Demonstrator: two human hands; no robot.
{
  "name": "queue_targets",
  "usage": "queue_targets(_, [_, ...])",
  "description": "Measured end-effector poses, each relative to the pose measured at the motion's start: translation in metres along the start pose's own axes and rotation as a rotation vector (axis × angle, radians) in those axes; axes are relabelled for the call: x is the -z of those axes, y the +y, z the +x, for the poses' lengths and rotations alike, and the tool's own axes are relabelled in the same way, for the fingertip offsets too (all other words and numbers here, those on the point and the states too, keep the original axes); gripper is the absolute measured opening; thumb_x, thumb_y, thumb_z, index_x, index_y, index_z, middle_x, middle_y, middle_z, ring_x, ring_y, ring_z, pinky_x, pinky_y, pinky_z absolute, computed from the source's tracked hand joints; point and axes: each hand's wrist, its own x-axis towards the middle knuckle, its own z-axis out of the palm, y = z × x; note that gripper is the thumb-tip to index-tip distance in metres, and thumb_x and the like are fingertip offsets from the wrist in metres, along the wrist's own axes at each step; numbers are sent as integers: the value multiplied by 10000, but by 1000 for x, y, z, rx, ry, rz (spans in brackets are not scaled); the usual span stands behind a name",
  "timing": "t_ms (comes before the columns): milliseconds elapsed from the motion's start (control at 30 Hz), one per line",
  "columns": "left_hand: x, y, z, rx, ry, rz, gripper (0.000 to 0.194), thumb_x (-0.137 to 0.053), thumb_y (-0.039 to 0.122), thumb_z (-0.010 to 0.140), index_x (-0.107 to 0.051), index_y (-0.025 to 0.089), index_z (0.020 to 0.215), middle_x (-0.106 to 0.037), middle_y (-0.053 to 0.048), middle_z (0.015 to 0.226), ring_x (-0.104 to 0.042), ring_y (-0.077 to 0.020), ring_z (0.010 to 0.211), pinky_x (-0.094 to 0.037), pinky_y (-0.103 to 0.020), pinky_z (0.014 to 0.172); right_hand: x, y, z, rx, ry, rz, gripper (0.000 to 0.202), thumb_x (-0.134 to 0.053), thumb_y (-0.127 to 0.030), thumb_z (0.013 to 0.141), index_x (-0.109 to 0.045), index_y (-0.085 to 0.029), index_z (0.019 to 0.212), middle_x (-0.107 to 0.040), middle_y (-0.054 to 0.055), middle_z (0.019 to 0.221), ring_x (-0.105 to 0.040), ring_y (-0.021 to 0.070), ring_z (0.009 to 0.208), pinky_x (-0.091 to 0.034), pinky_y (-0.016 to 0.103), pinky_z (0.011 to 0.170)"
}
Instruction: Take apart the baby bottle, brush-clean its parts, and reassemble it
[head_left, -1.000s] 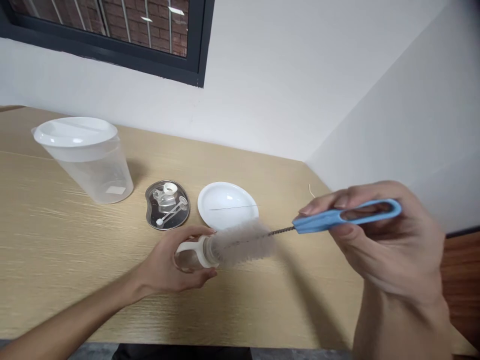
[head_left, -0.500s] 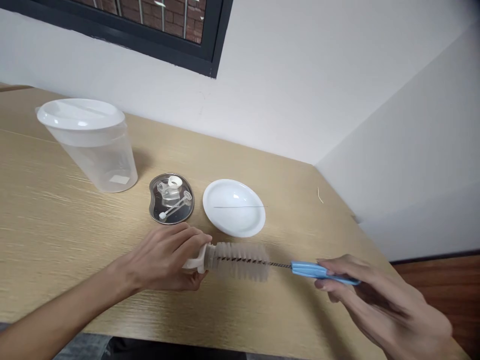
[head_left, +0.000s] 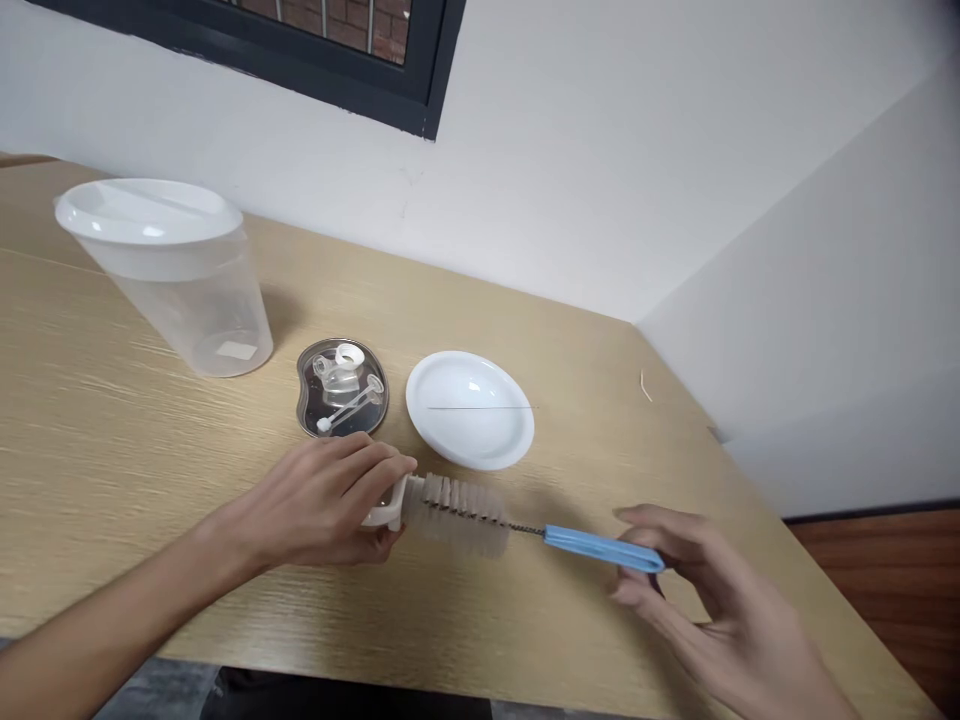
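Observation:
My left hand [head_left: 330,500] is wrapped round a baby bottle with white handles [head_left: 388,514], which lies on its side just above the table, its mouth to the right. Most of the bottle is hidden by my fingers. A bottle brush [head_left: 600,548] has the tip of its clear bristles in the bottle's mouth; most of the bristles are outside. My right hand [head_left: 720,610] holds the end of the brush's blue handle loosely, between thumb and curled fingers.
Beyond my left hand, a metal tray [head_left: 302,415] carries clear bottle parts and a white ring. A white oval dish [head_left: 472,440] with a thin wire [head_left: 480,408] across it is beside it. A lidded pitcher [head_left: 195,310] stands left; a small pale strip [head_left: 646,386] lies right.
The brush has moved left, its bristles slightly deeper in the bottle's mouth. My right hand has come left with it, its fingers looser and more spread. My left hand keeps hold of the bottle.

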Motion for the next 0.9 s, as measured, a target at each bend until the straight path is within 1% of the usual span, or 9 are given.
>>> queue_targets(200, [1,-3,0,40,-1,-59,420,-687,200,764,-570,150,1165,-780,-56,935,-738,-219,724,-535,-307,519,8,14,-18,83,67,-137,215,-678,-259,950,-648,-271,1163,-774,32,940,-757,188,770,-600,264,739])
queue_targets(300, [0,-2,1,12,11,-65,415,-688,209,778,-569,148,1171,-784,-60,933,-742,-223,735,-533,-307,524,12,11,-12,2,-13,-132,123,-575,-325,1014,-675,-262,982,-739,-1,772,-704,142,604,-555,225,594])
queue_targets(400, [-1,-2,1,-10,4,-56,414,-685,227,796,-565,143,1183,-788,-70,956,-749,-233,763,-541,-316,543,9,7,-6,-95,-107,-19,394,-442,-301,1065,-585,-242,702,-599,-32,567,-584,94,447,-465,191,458])
queue_targets(500, [0,-4,0,20,-12,-60,405,-680,222,791,-568,155,1174,-783,-62,945,-744,-224,746,-520,-305,526,1,9,-10,-149,-41,111,146,-551,-335,1023,-654,-251,963,-663,-23,685,-664,120,541,-541,187,521])
queue_targets(567, [0,-5,-1,48,-24,-81,401,-681,223,785,-572,164,1166,-776,-55,925,-738,-218,735,-519,-300,533,-3,12,-17,-132,76,154,285,-685,-328,946,-606,-271,1214,-734,11,890,-750,161,713,-626,233,687])
queue_targets(633, [-1,-5,-2,70,-43,-115,394,-679,231,783,-577,172,1159,-768,-47,905,-733,-215,737,-532,-300,558,-4,16,-23,-97,152,122,359,-730,-287,911,-600,-288,1245,-756,31,1005,-773,182,815,-640,271,809])
queue_targets(767, [-4,-4,-3,87,-62,-165,395,-679,248,788,-580,178,1164,-759,-37,895,-718,-205,722,-525,-295,562,0,18,-20,-91,30,64,105,-616,-332,990,-685,-262,1027,-753,8,796,-738,153,654,-607,208,637])
queue_targets(833, [-5,-3,-4,86,-67,-174,394,-676,250,786,-585,179,1162,-761,-37,914,-714,-202,724,-517,-294,562,-1,17,-15,-148,-46,70,340,-509,-351,1042,-648,-240,752,-652,-11,611,-636,113,499,-521,182,496])
queue_targets(900, [-5,-3,-4,101,-94,-175,373,-672,256,787,-599,181,1145,-762,-37,920,-714,-203,731,-512,-295,569,-5,16,-13,-201,-28,103,414,-475,-353,1057,-597,-233,680,-571,-24,542,-570,97,450,-476,176,455])
